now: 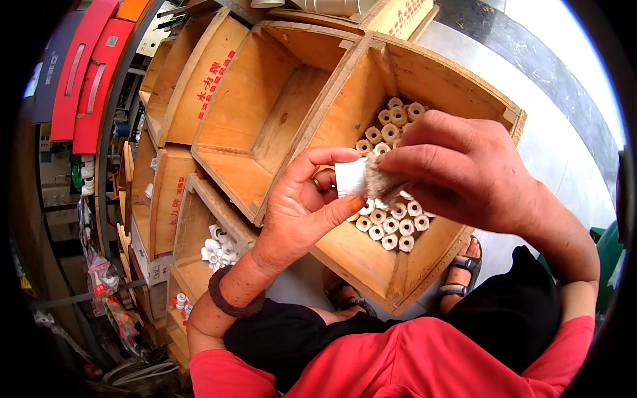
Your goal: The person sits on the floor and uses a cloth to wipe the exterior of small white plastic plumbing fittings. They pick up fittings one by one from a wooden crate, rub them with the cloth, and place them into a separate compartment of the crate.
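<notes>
My left hand (303,204) holds a white plastic piece (350,178), probably a pipe fitting, between thumb and fingers. Pinched in my right hand (463,171) is a grey-brown, worn cloth (380,178), which meets the right end of the white piece. That end is hidden by the cloth and fingers. Both hands are above a wooden box (438,69). Inside it, many off-white plastic pipe fittings (391,225) stand packed side by side with their round holes facing up; my right hand covers part of them.
A second wooden box (283,117) adjoins on the left. Further left, stacked wooden bins (171,209) with red writing hold white pipe fittings (219,248). Red cases (94,89) with handles stand at the upper left. My sandalled feet (460,271) are close to the box.
</notes>
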Demonstrator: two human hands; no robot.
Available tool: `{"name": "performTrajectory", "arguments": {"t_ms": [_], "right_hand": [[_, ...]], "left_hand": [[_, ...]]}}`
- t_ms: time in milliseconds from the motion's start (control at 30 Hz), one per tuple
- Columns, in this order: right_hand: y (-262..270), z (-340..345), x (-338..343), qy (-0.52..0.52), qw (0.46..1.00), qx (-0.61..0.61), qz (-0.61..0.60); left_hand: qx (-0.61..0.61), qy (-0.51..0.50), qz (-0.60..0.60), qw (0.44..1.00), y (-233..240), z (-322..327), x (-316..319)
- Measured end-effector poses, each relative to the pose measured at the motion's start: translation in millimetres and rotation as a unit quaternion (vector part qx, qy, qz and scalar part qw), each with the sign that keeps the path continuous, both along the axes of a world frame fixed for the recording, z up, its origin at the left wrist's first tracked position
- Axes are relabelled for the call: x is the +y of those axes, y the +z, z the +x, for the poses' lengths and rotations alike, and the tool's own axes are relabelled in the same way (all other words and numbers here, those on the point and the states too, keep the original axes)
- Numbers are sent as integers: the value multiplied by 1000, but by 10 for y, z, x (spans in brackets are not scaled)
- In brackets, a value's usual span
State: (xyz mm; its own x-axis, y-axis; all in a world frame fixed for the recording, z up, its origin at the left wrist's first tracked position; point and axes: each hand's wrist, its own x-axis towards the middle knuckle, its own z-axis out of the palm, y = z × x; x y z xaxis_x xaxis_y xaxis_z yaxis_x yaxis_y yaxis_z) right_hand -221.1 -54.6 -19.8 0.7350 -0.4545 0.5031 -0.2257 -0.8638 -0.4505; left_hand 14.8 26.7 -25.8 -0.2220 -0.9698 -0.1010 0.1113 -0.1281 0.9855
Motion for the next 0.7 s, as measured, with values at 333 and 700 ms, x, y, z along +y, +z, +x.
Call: {"name": "performTrajectory", "arguments": {"t_ms": [333, 700], "right_hand": [[95, -66, -34, -14, 999, -18, 23], [-10, -190, -180, -30, 999, 20, 0]], "left_hand": [[-67, 20, -53, 996, -30, 0, 18], [-76, 2, -79, 994, -2, 39, 40]]}}
